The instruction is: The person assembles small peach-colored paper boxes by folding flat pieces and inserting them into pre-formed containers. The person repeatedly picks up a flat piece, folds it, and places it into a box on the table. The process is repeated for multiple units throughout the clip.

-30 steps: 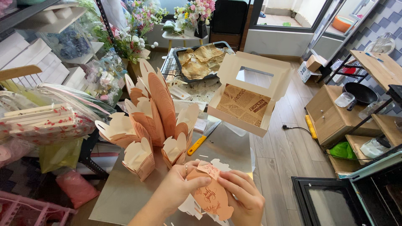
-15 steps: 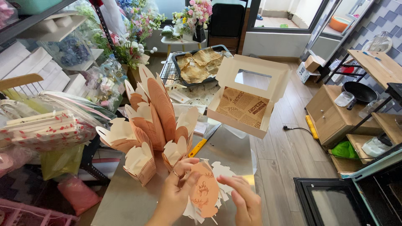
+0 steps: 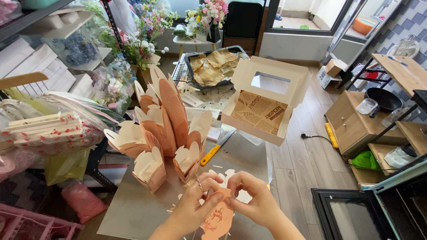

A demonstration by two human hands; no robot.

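My left hand (image 3: 195,206) and my right hand (image 3: 253,202) both pinch a flat peach-pink paper wrapper (image 3: 218,218) with scalloped white edges, held low over a grey table (image 3: 133,209). Just beyond my hands stands a cluster of folded pink petal-shaped paper cups (image 3: 167,133), some nested in tall stacks. A yellow-handled utility knife (image 3: 215,149) lies on the table to the right of the cups. Behind it sits an open cream cardboard box (image 3: 267,100) with a window lid and printed brown liner paper.
A dark baking tray (image 3: 213,66) with crumpled parchment rests on a wire rack behind the box. Flower bouquets (image 3: 147,35) and shelves with wrapped goods (image 3: 53,129) crowd the left. A black oven (image 3: 369,213) and wooden shelves with a pan (image 3: 382,98) stand on the right.
My hands have turned the pink wrapper and drawn their fingertips together at its upper edge. The view has tilted slightly; the cups and box stay where they were.
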